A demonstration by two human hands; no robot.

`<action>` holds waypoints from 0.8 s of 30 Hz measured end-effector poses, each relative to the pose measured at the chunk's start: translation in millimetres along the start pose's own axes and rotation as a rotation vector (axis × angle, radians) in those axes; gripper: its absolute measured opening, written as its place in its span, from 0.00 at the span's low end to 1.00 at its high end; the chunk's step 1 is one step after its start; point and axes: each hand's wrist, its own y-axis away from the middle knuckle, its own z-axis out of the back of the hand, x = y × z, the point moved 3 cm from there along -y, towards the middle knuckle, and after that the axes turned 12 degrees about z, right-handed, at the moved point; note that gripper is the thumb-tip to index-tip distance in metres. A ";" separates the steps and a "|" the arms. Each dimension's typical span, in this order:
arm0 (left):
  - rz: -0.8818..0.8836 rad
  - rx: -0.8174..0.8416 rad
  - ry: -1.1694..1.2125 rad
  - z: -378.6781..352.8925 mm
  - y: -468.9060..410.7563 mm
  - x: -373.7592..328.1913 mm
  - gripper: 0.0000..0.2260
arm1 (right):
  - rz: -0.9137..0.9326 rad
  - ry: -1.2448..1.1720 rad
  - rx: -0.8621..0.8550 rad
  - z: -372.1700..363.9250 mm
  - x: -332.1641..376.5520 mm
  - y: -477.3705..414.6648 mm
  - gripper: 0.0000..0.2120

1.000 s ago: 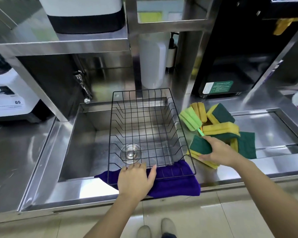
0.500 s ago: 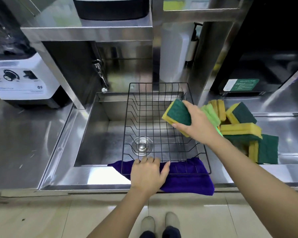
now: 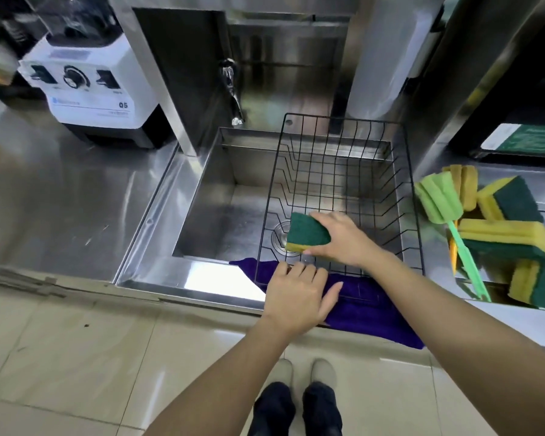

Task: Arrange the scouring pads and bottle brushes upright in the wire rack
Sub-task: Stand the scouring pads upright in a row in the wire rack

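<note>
Left hand: the left hand [image 3: 298, 295] lies palm down at the near edge of the worktop on the purple cloth [image 3: 370, 313], fingers side by side, tips touching the near rim of the wire rack [image 3: 409, 196], thumb splayed to the right.
Right hand: the right hand [image 3: 343, 239] reaches over the rack's near rim, wrist bent, fingers and thumb clamped on one end of a scouring pad [image 3: 307, 236].
Held pad: inside the rack's near-left corner, green face up, yellow foam below; long axis runs left to right, tilted a little, free end pointing left.
Rack: spans the right part of the sink [image 3: 221, 196].
Remaining pads: pile of scouring pads [image 3: 510, 234] on the worktop right of the rack.
Bottle brush: the bottle brush [image 3: 441, 199] lies among the pile, green head toward the far edge, handle toward the near edge.
</note>
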 end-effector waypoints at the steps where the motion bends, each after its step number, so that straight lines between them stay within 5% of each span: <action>1: -0.004 -0.014 0.001 -0.5 0.2 -0.1 0.19 | 0.007 -0.013 0.022 -4.4 0.7 -0.5 0.40; 16: -0.083 -0.018 -0.006 -1.6 -0.1 -5.3 0.16 | 0.061 0.031 0.250 -8.7 7.2 4.1 0.26; 24: -0.179 0.164 -0.013 -8.8 -10.4 -57.2 0.20 | 0.036 -0.084 -0.123 57.9 -4.6 31.6 0.22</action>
